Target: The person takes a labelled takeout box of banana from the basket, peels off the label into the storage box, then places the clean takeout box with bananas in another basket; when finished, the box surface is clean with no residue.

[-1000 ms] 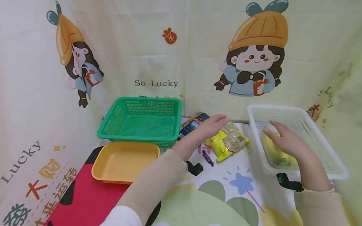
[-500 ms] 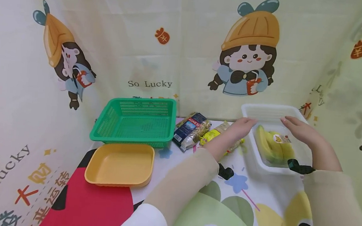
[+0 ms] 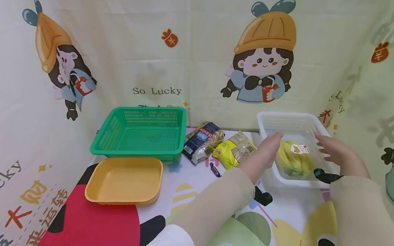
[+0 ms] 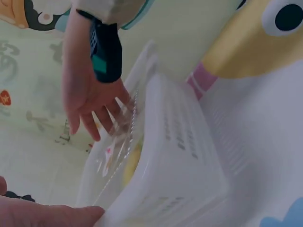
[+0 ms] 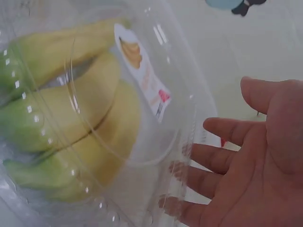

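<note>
Nearest the camera, two beige sleeves reach forward over the bench (image 3: 291,209), which is covered with a cartoon-printed cloth. A yellow tray (image 3: 124,180) sits on the near left of the bench, over a red patch of the print. Just beyond it stands a green basket (image 3: 140,131), its near rim beside the tray's far edge.

Toward the middle lies a small purple candy (image 3: 214,170), and just past it a yellow snack bag (image 3: 233,150) next to a dark blue pasta bag (image 3: 203,141); the two bags lie side by side, close together.

On the right stands a white basket (image 3: 295,124). The left hand (image 3: 267,152) rests at its near left wall with the fingers lying fairly straight against the rim; they are not curled round it. The right hand (image 3: 335,150) is spread wide at the basket's right side, fingers apart and holding nothing; in the right wrist view its fingertips (image 5: 215,158) lie against the edge of the clear plastic box. Each wrist carries a dark strap-mounted device.

Inside the white basket, between the two hands, lies the clear plastic box (image 5: 156,142) of bananas (image 3: 294,159). The bananas are yellow with green ends, and a small label with a banana picture sits on the lid.

Behind everything hangs a pale curtain (image 3: 190,40) printed with cartoon girls in orange hats and the words "So Lucky".
</note>
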The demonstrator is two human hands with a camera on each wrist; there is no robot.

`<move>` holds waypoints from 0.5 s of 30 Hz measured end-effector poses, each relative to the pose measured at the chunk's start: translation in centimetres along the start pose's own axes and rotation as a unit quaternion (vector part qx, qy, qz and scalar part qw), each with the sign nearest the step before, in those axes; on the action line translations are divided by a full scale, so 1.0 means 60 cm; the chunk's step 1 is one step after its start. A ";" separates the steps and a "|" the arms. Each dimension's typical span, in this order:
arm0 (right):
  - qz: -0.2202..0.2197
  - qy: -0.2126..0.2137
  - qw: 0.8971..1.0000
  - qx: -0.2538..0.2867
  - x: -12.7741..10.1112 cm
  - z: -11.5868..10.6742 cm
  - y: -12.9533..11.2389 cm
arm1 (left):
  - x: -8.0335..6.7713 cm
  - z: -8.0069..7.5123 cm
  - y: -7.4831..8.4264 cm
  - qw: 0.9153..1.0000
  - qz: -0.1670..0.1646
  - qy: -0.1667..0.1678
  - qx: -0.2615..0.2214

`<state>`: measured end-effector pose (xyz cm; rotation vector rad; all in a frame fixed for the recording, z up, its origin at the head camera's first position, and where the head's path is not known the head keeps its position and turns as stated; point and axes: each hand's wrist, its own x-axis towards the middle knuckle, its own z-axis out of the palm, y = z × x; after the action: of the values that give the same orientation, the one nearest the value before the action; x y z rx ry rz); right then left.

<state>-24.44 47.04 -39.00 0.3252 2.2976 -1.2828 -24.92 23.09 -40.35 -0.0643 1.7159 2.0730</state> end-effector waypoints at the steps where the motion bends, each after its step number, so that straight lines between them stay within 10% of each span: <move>1: 0.008 -0.005 1.000 0.013 0.002 -0.002 0.005 | -0.001 0.005 -0.003 1.000 -0.005 0.002 -0.012; 15: 0.021 -0.049 0.993 0.103 0.013 -0.013 0.065 | -0.017 0.065 -0.032 0.989 -0.078 0.097 -0.077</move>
<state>-23.67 49.75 -41.92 0.3689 2.0701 -1.4845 -22.39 26.70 -40.92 -0.4465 1.5972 2.1360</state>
